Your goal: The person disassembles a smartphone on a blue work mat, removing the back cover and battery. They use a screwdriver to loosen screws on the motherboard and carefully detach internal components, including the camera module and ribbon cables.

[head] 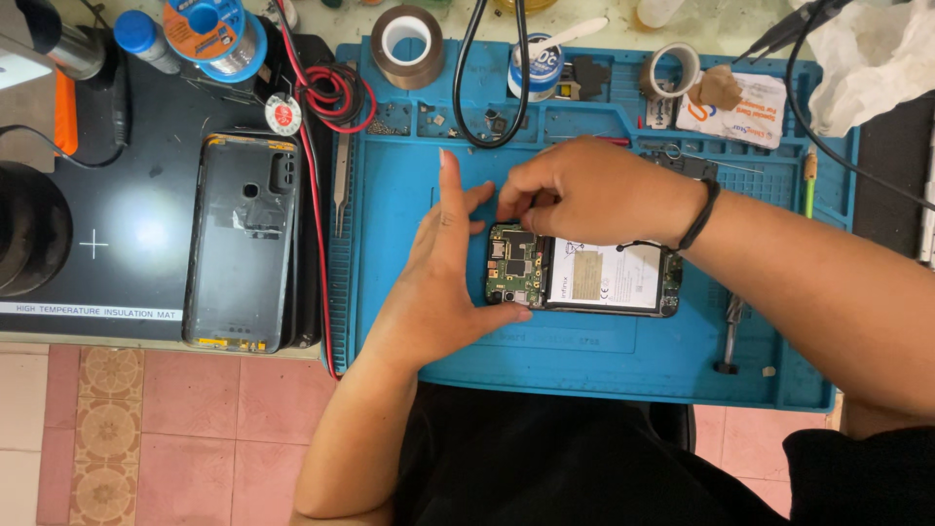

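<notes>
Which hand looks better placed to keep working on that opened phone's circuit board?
Probably the right hand: its fingertips sit at the green circuit board's top edge, while the left hand braces the opened phone.

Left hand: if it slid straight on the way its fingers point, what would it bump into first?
The left hand points up the blue mat, away from the person. It would probably meet the black cable loop first, near the roll of brown tape, though height is hard to judge.
</notes>
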